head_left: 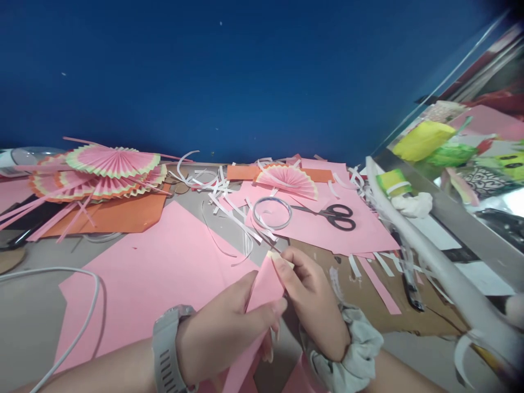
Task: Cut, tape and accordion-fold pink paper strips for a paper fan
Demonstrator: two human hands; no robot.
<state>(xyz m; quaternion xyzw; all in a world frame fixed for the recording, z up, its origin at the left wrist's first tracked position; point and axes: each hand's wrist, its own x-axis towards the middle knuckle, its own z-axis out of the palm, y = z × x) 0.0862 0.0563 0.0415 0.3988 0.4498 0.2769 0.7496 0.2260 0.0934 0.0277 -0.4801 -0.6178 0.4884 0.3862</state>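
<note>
Both hands meet at the lower middle, pinching a folded pink paper strip (pixel 265 285) with a pale yellow edge at its top. My left hand (pixel 223 330), with a grey watch on the wrist, grips the strip from the left, fingers closed on it. My right hand (pixel 315 303), with a grey scrunchie on the wrist, pinches the strip's top end. Under the hands lies a large pink sheet (pixel 164 273).
Finished pink paper fans (pixel 110 169) are stacked at far left on an orange sheet (pixel 118 215). One more fan (pixel 289 180), a tape roll (pixel 272 213) and black scissors (pixel 338 215) lie ahead among white paper strips. A white cable (pixel 77 305) loops at left. A white rod (pixel 429 256) slants at right.
</note>
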